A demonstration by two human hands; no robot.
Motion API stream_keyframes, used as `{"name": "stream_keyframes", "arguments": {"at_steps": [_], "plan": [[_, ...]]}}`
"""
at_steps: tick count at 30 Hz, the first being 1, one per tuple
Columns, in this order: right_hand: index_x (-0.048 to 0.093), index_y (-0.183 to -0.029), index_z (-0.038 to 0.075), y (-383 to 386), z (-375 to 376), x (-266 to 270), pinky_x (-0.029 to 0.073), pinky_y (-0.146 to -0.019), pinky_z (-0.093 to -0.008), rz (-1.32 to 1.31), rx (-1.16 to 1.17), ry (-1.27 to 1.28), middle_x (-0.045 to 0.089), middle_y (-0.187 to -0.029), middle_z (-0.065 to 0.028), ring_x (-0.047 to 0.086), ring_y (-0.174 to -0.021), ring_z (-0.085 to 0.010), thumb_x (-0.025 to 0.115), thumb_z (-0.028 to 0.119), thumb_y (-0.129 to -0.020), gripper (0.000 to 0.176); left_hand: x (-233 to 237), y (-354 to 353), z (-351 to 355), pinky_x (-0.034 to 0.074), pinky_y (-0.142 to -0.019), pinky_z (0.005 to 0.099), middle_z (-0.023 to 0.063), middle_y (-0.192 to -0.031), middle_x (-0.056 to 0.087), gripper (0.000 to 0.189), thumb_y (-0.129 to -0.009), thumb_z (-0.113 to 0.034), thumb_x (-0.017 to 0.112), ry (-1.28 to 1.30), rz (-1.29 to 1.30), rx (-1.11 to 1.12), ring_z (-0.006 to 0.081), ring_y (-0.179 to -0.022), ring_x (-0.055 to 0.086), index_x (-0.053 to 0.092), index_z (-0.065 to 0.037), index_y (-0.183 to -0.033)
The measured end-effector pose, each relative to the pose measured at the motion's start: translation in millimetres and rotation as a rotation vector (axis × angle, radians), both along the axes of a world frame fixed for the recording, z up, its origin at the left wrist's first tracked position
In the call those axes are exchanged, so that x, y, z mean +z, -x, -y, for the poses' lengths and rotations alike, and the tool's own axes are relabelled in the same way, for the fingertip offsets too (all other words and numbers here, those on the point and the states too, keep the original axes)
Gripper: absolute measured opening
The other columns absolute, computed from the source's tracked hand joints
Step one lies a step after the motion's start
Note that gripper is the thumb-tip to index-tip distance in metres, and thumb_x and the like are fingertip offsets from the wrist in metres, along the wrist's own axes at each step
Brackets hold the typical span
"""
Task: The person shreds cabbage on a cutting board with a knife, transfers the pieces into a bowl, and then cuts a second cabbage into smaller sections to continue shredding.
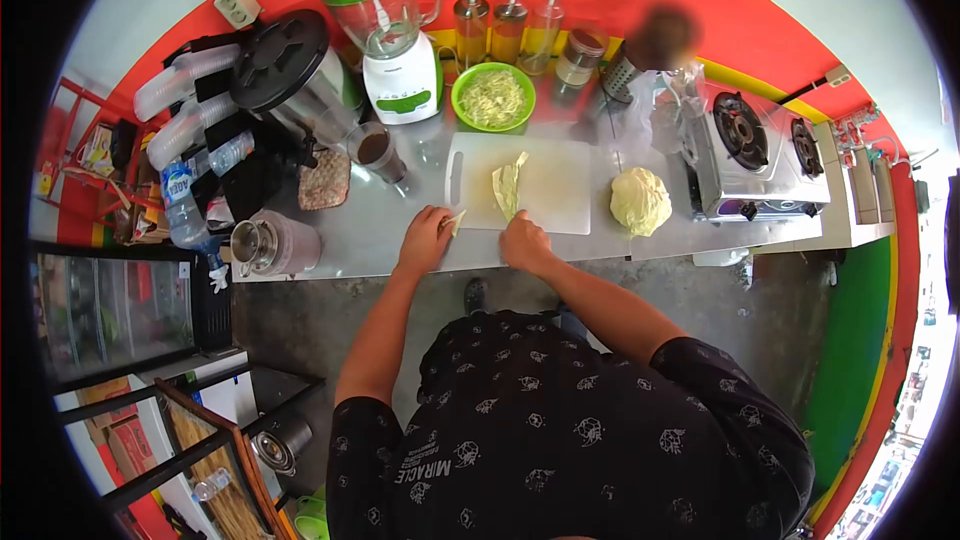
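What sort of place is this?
Likely a small food stall's kitchen: a gas stove, a blender, and a cabbage leaf on a cutting board.

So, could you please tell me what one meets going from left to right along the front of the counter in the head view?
Steel jug → left hand → right hand → cabbage head → gas stove.

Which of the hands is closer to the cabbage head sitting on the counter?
Right. The right hand is at the near edge of the cutting board, left of the cabbage head. The left hand is farther left, by the board's near left corner.
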State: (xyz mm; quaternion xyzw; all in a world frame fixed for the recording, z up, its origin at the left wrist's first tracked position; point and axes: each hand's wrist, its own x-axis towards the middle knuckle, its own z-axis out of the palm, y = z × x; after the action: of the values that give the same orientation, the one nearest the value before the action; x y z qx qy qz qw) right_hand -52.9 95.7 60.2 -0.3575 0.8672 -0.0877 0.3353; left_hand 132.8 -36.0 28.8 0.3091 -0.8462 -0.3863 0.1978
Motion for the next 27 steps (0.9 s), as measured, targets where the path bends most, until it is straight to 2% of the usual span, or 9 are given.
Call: {"name": "stream_keyframes", "arguments": {"at_steps": [2,4,10,13,15,19,20,25,27], "plan": [[0.046,-0.121,-0.009,-13.3,15.8,-0.3,0.052,-0.096,-0.0542,0.021,-0.036,0.008,0.067,-0.115,-0.0325,0.065,-0.112,-0.0489,0.058,0.020,-0.094,0.042,2.8,3.3,-5.6,0.051,-0.077,0.0418,0.0140,-0.096,0.062,0.015,-0.091,-0.008,0.068,-0.041,-0.040,0.015,0.0322,-0.087,0.063,0.063,-0.002,-0.105],[0.046,-0.122,-0.009,-21.8,28.6,-1.5,0.052,-0.097,-0.0539,0.039,-0.078,0.018,0.067,-0.116,-0.0324,0.065,-0.112,-0.0489,0.058,0.021,-0.094,0.042,-6.3,6.5,-12.0,0.051,-0.073,0.0401,0.0140,-0.093,0.061,0.013,-0.090,-0.004,0.068,-0.059,-0.151,0.139,0.0303,-0.079,0.061,0.063,-0.002,-0.102],[0.047,-0.121,-0.009,-18.3,35.1,-0.1,0.051,-0.097,-0.0543,0.096,-0.047,0.055,0.067,-0.116,-0.0335,0.065,-0.111,-0.0503,0.059,0.022,-0.094,0.043,-17.8,10.6,-23.3,0.050,-0.081,0.0427,0.0141,-0.094,0.060,0.017,-0.092,-0.004,0.064,0.106,-0.109,0.198,0.0310,-0.088,0.059,0.060,-0.001,-0.108],[0.048,-0.119,-0.009,-0.3,12.9,3.1,0.051,-0.095,-0.0549,0.089,0.027,0.109,0.067,-0.113,-0.0341,0.065,-0.108,-0.0511,0.061,0.023,-0.093,0.043,-15.3,9.4,-27.6,0.050,-0.081,0.0428,0.0147,-0.097,0.060,0.029,-0.095,-0.007,0.063,0.104,-0.111,0.220,0.0308,-0.089,0.058,0.060,-0.002,-0.123],[0.049,-0.118,-0.006,14.5,-8.7,2.7,0.053,-0.094,-0.0541,0.082,0.071,0.165,0.068,-0.111,-0.0332,0.066,-0.106,-0.0489,0.062,0.024,-0.093,0.041,-13.6,10.9,-31.1,0.050,-0.078,0.0414,0.0144,-0.096,0.059,0.029,-0.095,-0.007,0.063,0.143,-0.144,0.243,0.0297,-0.085,0.058,0.061,-0.001,-0.123],[0.051,-0.113,-0.006,45.5,-58.6,-0.1,0.052,-0.088,-0.0576,0.081,-0.017,0.272,0.068,-0.099,-0.0347,0.066,-0.098,-0.0528,0.063,0.028,-0.094,0.041,-15.8,13.1,-32.7,0.050,-0.070,0.0374,0.0133,-0.096,0.059,0.028,-0.097,-0.007,0.062,0.111,-0.214,0.352,0.0260,-0.081,0.059,0.062,0.000,-0.124],[0.055,-0.106,-0.006,53.0,-69.1,-1.5,0.052,-0.085,-0.0578,0.100,-0.089,0.285,0.069,-0.093,-0.0329,0.066,-0.093,-0.0525,0.064,0.030,-0.093,0.039,-14.8,12.3,-30.5,0.051,-0.070,0.0367,0.0130,-0.097,0.060,0.024,-0.097,-0.006,0.062,0.166,-0.217,0.338,0.0249,-0.081,0.060,0.064,0.000,-0.120],[0.059,-0.100,-0.003,73.4,-100.6,4.4,0.051,-0.080,-0.0555,0.061,-0.181,0.379,0.069,-0.089,-0.0290,0.067,-0.090,-0.0477,0.067,0.033,-0.092,0.038,-2.2,41.9,-30.1,0.052,-0.074,0.0366,0.0137,-0.101,0.062,0.020,-0.095,-0.006,0.065,0.059,-0.267,0.247,0.0273,-0.083,0.063,0.067,-0.001,-0.114],[0.060,-0.100,-0.003,75.7,-104.8,11.7,0.051,-0.079,-0.0539,0.121,-0.240,0.405,0.069,-0.088,-0.0281,0.067,-0.088,-0.0470,0.068,0.032,-0.091,0.037,3.8,66.3,-30.5,0.053,-0.080,0.0395,0.0137,-0.102,0.063,0.021,-0.093,-0.007,0.066,0.239,-0.283,0.014,0.0312,-0.089,0.064,0.067,-0.002,-0.114]]}}
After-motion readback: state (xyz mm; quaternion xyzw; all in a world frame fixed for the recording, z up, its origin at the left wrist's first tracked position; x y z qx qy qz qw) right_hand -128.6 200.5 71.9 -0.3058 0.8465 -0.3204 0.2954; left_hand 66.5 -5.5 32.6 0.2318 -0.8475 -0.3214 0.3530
